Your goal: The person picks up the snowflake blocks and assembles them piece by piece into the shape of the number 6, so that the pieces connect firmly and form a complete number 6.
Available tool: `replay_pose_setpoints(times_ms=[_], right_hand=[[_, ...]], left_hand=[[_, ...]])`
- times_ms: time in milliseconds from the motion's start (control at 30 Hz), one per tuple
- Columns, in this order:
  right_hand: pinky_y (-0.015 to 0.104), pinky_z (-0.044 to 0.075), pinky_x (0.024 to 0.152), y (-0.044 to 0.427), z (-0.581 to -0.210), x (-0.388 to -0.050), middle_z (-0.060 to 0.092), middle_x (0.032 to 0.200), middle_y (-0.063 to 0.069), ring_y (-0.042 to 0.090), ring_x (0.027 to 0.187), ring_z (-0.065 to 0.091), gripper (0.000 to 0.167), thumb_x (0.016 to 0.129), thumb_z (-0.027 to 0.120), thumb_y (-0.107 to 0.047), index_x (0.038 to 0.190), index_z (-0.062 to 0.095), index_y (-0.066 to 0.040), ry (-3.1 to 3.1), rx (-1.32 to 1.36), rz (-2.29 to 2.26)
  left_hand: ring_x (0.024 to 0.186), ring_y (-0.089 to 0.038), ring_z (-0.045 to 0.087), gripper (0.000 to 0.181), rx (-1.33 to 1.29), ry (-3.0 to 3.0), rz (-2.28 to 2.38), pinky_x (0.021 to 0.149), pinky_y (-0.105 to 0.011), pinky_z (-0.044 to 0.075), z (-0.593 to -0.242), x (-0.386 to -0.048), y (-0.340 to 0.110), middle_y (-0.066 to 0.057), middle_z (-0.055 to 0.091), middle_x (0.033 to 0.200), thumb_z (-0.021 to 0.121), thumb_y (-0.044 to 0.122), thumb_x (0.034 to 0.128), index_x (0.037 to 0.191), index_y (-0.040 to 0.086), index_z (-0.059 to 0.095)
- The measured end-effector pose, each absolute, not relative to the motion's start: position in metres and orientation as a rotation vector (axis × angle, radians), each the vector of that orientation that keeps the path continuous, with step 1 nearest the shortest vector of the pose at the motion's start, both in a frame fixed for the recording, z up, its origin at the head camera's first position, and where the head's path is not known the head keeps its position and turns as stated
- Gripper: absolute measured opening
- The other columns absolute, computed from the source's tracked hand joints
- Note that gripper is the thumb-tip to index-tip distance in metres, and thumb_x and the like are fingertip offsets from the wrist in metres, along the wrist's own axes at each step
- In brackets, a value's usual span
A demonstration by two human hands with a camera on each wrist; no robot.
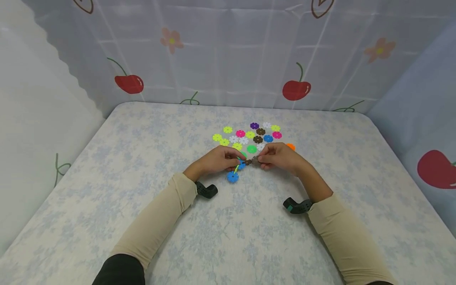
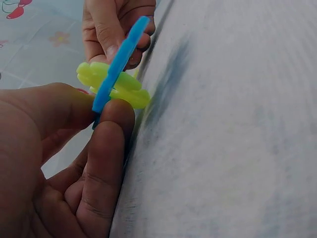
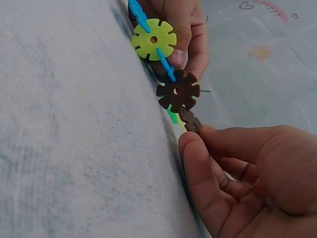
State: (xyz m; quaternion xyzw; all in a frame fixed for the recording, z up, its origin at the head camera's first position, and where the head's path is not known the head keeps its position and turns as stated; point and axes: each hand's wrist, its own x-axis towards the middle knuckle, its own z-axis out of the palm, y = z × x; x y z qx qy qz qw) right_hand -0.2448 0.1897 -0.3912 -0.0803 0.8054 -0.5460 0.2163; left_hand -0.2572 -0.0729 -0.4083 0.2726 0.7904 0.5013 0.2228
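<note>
In the head view, my left hand (image 1: 221, 159) pinches a chain of notched discs, with a blue disc (image 1: 232, 177) hanging at its lower end. The right wrist view shows the chain running from blue through a yellow-green disc (image 3: 154, 39) and another blue disc (image 3: 166, 65) to a brown disc (image 3: 178, 91). My right hand (image 3: 247, 171) pinches a second brown disc (image 3: 189, 119), edge-on, whose end meets the first brown one. In the left wrist view, thumb and finger grip a blue disc (image 2: 120, 64) crossed with a yellow-green disc (image 2: 106, 79).
Loose discs lie beyond my hands, among them a purple disc (image 1: 254, 126), a green disc (image 1: 251, 149) and a pink disc (image 1: 277, 135). An orange disc (image 1: 290, 146) lies behind my right hand. A patterned cloth (image 1: 149, 130) covers the table, with a printed curtain (image 1: 221, 59) behind.
</note>
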Motion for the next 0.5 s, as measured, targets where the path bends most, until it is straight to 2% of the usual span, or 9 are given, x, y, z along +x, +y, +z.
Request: replay_pose_setpoints(times_ms=[233,500], right_hand=[[0.032,0.059,0.076,0.185,-0.3933,-0.2441,0.071,0.1,0.019,0.021,0.079,0.069,0.015,0.099,0.067,-0.006,0.105,0.063,0.007,2.183,-0.171,-1.554],[0.031,0.059,0.076,0.1798,-0.3936,-0.2416,0.07,0.102,0.019,0.02,0.079,0.07,0.015,0.098,0.067,-0.005,0.105,0.064,0.008,2.169,-0.149,-1.581]], left_hand=[[0.065,-0.018,0.05,0.023,0.76,2.167,1.406,0.067,-0.031,0.045,-0.4093,-0.2572,-0.0747,-0.007,0.059,0.073,0.06,0.008,0.1021,0.121,0.006,0.073],[0.067,-0.016,0.052,0.021,0.767,2.157,1.41,0.067,-0.029,0.046,-0.4089,-0.2579,-0.0766,-0.006,0.065,0.081,0.06,0.008,0.1023,0.117,0.006,0.076]])
